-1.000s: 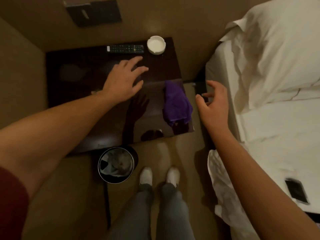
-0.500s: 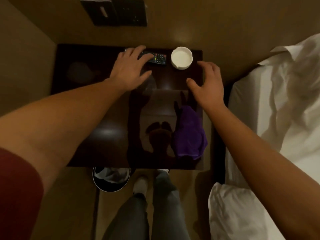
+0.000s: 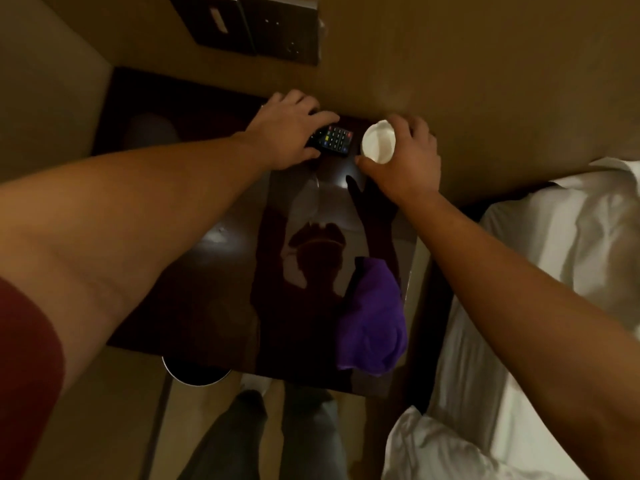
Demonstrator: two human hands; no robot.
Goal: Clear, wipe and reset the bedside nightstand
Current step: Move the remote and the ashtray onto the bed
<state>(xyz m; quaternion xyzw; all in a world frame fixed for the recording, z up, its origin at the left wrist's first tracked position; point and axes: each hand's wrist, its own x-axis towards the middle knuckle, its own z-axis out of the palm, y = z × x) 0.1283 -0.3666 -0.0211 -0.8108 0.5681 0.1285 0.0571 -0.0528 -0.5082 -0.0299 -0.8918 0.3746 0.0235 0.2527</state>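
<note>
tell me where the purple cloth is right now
In the head view the purple cloth lies bunched on the front right corner of the nightstand, beside the bed, apart from both hands and nearer the person than the white ashtray.

You have one view only, a wide-angle camera worn on your head, so no second view overlaps it. It looks steeply down and slightly forward from above the dark glossy wooden nightstand (image 3: 214,265), close enough that its top fills the middle of the frame. The tan wall with dark switch plates (image 3: 256,26) runs across the top edge. Your two forearms enter from the lower corners and reach away from the lens. Your grey trouser legs (image 3: 263,434) sit at the bottom centre. The bed with white rumpled sheets (image 3: 554,306) occupies the right edge. Straight lines bow towards the borders.
</note>
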